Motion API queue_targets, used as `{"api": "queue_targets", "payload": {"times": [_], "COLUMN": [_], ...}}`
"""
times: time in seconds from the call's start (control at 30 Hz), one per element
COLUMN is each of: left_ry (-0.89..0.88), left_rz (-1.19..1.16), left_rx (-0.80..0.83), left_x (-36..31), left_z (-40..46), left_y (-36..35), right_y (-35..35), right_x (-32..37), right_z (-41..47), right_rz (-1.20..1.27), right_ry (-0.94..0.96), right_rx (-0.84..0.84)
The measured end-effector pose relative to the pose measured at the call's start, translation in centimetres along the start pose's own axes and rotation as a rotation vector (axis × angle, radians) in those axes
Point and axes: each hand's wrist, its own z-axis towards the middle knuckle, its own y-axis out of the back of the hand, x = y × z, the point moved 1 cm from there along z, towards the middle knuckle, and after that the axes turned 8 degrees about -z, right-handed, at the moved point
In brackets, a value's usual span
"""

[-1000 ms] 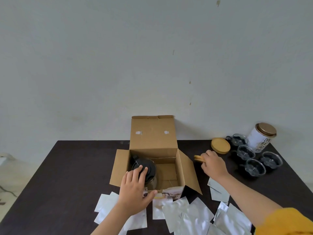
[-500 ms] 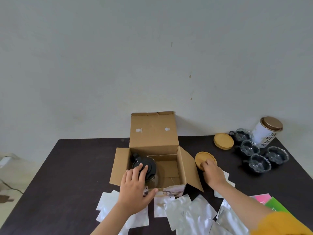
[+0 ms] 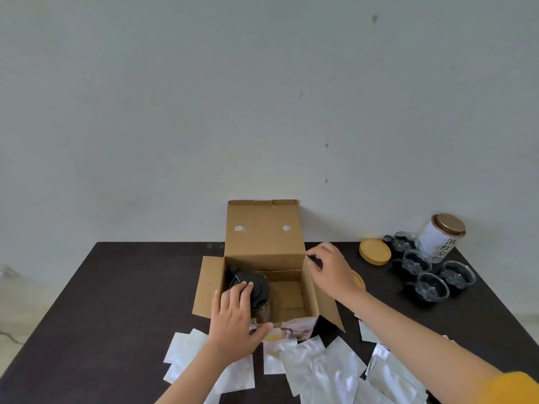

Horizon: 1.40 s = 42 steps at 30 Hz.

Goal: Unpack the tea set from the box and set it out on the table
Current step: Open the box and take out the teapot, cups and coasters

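An open cardboard box (image 3: 264, 249) stands mid-table with its lid flap upright. Inside, at the left, sits a glass teapot (image 3: 256, 290) with a black lid. My left hand (image 3: 234, 322) rests on the box's front edge, fingers lying over the teapot lid, thumb against the front wall. My right hand (image 3: 329, 269) hovers at the box's right rim with loosely curled fingers and holds nothing. A wooden coaster (image 3: 359, 281) lies half hidden behind that hand. Another coaster (image 3: 374, 251) and several glass cups (image 3: 431, 287) sit at the right.
A white tea canister (image 3: 442, 237) with a bronze lid stands at the far right. Several silver foil packets (image 3: 320, 365) are spread along the table's front edge. The dark table (image 3: 116, 301) ends at a pale wall behind.
My right hand put a wooden coaster down beside the box, let go, and moved left to the box's right rim. My left hand stayed on the teapot lid.
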Motion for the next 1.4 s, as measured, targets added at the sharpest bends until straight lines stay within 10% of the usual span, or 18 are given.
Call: {"api": "queue_targets", "payload": {"times": [0.23,0.5,1.4], "left_ry": [0.384,0.435,0.421], "left_rz": [-0.100,-0.168,0.098], "left_rx": [0.093,0.153,0.171], "left_x": [0.0,0.4,4.8], "left_z": [-0.2,-0.5,-0.8], "left_y": [1.3,1.4,2.0], "right_y": [-2.3,-6.3,11.0], "right_x": [8.2,11.6,5.1], "right_z": [-0.3,0.3,4.4], "right_rz": [0.045,-0.255,-0.153], "right_ry": [0.040,0.050,-0.099], "right_rx": [0.307,0.670,0.378]}}
